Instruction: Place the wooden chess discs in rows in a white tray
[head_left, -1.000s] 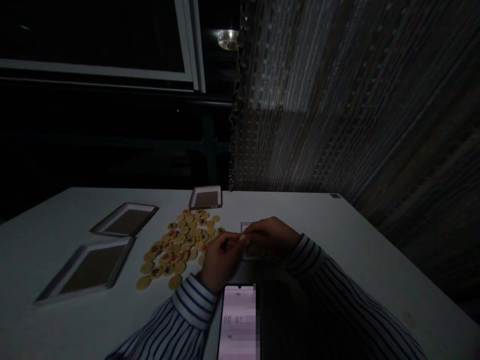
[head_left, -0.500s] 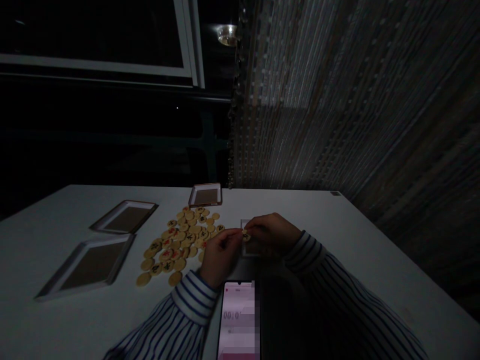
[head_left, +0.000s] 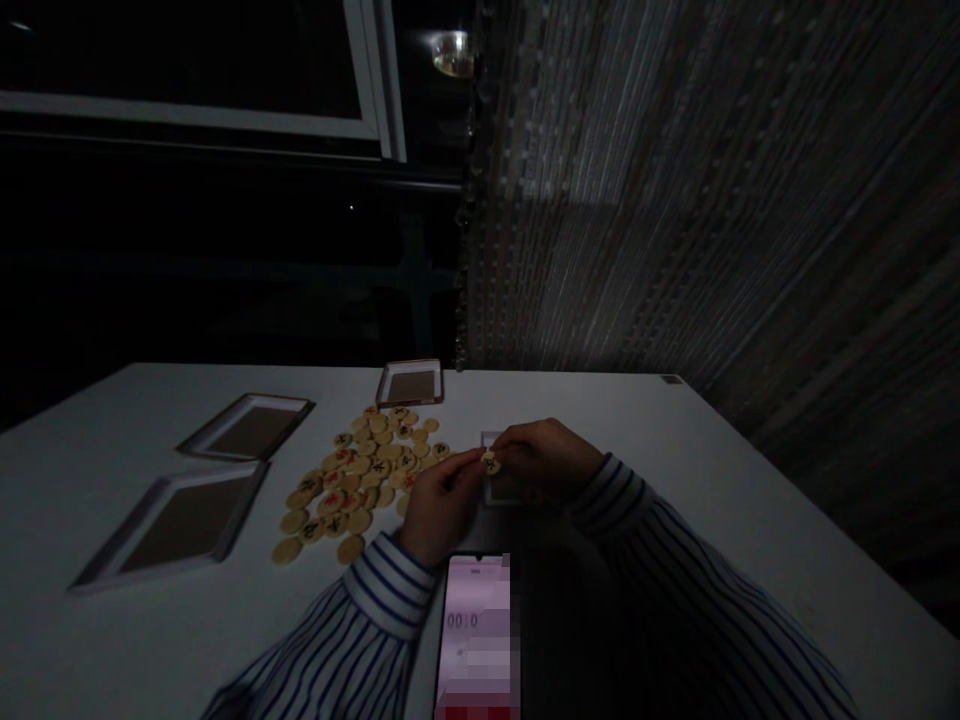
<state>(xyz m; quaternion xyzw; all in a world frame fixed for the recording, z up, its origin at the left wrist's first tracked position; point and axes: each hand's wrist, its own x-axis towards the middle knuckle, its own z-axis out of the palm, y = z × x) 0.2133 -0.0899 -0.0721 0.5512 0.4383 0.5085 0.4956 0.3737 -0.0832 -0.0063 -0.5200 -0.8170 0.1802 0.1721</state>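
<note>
A round wooden Chinese chess piece [head_left: 490,463] with a dark character is pinched between my two hands in the head view. My left hand [head_left: 444,505] is closed, its fingertips at the left side of the piece. From the other side, the closed fingers of my right hand [head_left: 551,455] grip the same piece. Under my hands lies a shallow box [head_left: 491,438], mostly hidden by my right hand. To the left spreads a heap of Chinese chess pieces [head_left: 360,465], some marked red, some black, others blank side up.
Two shallow open boxes stand at the left, a nearer box [head_left: 244,510] and a farther box [head_left: 285,420]. A smaller box [head_left: 411,400] sits at the back edge of the white table [head_left: 750,560]. A lit phone [head_left: 472,590] is in front of me. A string curtain [head_left: 600,180] hangs behind.
The view has tilted slightly, so the table appears a little higher. Both hands keep their hold on the piece, with almost no movement.
</note>
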